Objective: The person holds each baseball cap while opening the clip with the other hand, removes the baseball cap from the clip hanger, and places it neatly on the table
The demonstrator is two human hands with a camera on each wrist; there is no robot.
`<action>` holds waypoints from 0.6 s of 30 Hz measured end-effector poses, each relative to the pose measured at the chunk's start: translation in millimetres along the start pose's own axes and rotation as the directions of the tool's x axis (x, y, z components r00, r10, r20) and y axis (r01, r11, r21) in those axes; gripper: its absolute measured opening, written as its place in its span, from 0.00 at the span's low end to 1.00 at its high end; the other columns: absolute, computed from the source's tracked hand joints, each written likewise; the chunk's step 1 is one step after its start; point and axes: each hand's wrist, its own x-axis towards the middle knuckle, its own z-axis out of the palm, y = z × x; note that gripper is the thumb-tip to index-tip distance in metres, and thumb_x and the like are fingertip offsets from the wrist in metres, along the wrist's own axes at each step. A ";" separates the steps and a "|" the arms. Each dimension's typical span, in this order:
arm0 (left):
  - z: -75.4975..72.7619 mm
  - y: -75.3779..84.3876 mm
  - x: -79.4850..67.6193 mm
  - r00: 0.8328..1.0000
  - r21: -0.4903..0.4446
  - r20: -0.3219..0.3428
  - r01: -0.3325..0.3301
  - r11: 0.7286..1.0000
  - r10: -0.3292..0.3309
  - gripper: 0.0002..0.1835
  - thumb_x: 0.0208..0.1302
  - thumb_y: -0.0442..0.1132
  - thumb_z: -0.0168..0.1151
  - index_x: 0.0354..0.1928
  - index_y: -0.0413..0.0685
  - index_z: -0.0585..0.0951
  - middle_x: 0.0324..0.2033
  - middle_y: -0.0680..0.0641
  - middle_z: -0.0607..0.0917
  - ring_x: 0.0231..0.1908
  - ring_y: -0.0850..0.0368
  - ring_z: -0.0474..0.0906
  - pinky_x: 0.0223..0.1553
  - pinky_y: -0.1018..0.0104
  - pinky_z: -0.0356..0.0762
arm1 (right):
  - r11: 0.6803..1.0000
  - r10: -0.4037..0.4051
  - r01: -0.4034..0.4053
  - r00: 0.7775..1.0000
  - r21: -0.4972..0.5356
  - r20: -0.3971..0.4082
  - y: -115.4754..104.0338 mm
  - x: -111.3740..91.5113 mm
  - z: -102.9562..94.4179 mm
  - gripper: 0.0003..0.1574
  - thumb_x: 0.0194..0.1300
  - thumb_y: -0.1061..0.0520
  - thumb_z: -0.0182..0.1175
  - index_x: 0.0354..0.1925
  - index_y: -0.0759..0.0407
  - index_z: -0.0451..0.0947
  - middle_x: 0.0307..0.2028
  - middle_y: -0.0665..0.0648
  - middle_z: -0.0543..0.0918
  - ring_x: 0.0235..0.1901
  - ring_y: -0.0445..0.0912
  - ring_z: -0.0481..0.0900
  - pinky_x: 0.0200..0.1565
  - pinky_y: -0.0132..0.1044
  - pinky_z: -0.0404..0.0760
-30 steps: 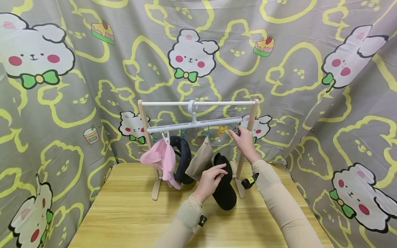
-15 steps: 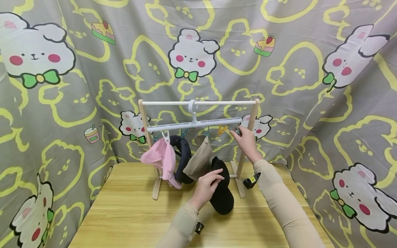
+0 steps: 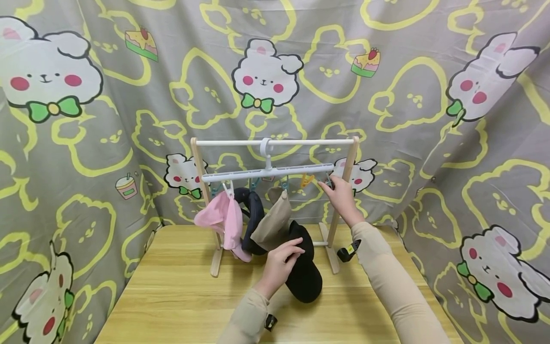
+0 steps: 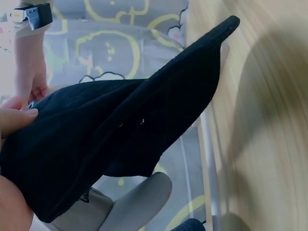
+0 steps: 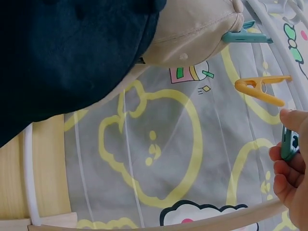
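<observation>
In the head view my left hand (image 3: 281,265) holds a black baseball cap (image 3: 306,279) by its crown, brim hanging toward the table. From the left wrist, the thumb (image 4: 19,120) lies on the cap's dark cloth (image 4: 86,134). My right hand (image 3: 342,199) is at the right end of a white clip hanger (image 3: 240,175). Between its thumb and fingers it pinches a green clothespin (image 5: 290,143), largely covered by the hand. Left of it hangs a yellow clothespin (image 5: 260,90) with nothing in its jaws. A beige cap (image 3: 275,222) hangs from another green clip (image 5: 248,37).
A pink cap (image 3: 219,215) and a navy cap (image 3: 254,224) hang further left. The hanger hooks over the white rod (image 3: 309,142) of a wooden stand (image 3: 350,165) on the wooden table (image 3: 172,296). A patterned curtain (image 3: 326,38) surrounds the table.
My left hand has brought the black cap a little left and down, toward the person and beside the beige cap. The right hand stays almost still at the clothespin.
</observation>
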 end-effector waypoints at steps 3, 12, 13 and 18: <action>-3.3 -0.3 -3.6 1.000 0.000 -0.008 -0.003 1.000 0.003 0.09 0.55 0.23 0.67 0.35 0.43 0.86 0.47 0.40 0.87 0.49 0.52 0.85 0.51 0.73 0.80 | 1.000 0.002 -0.002 1.000 0.001 -0.004 0.0 0.3 1.1 0.20 0.68 0.48 0.61 0.28 0.61 0.71 0.20 0.56 0.69 0.20 0.48 0.66 0.24 0.36 0.65; -11.8 -1.8 -11.9 1.000 0.023 -0.024 -0.010 1.000 0.011 0.10 0.54 0.22 0.67 0.34 0.43 0.86 0.47 0.41 0.87 0.48 0.52 0.86 0.51 0.75 0.79 | 0.999 0.024 -0.024 1.000 0.024 0.007 -1.9 -1.0 2.6 0.17 0.67 0.50 0.62 0.30 0.62 0.73 0.22 0.57 0.70 0.21 0.48 0.67 0.24 0.36 0.65; -12.4 -1.9 -12.5 1.000 0.022 -0.026 -0.009 1.000 0.010 0.10 0.54 0.23 0.67 0.35 0.43 0.86 0.47 0.41 0.87 0.48 0.52 0.86 0.51 0.76 0.79 | 0.999 0.025 -0.025 1.000 0.026 0.006 -2.1 -1.0 2.6 0.17 0.67 0.50 0.62 0.29 0.62 0.72 0.22 0.57 0.70 0.21 0.48 0.67 0.24 0.36 0.65; -15.5 -2.1 -15.4 0.999 0.016 -0.033 -0.005 1.000 0.006 0.10 0.54 0.23 0.67 0.35 0.44 0.86 0.47 0.40 0.87 0.48 0.52 0.85 0.51 0.75 0.79 | 0.999 0.026 -0.026 1.000 0.037 0.003 -2.4 -0.9 3.3 0.18 0.67 0.51 0.62 0.28 0.62 0.72 0.21 0.57 0.69 0.20 0.48 0.66 0.24 0.36 0.66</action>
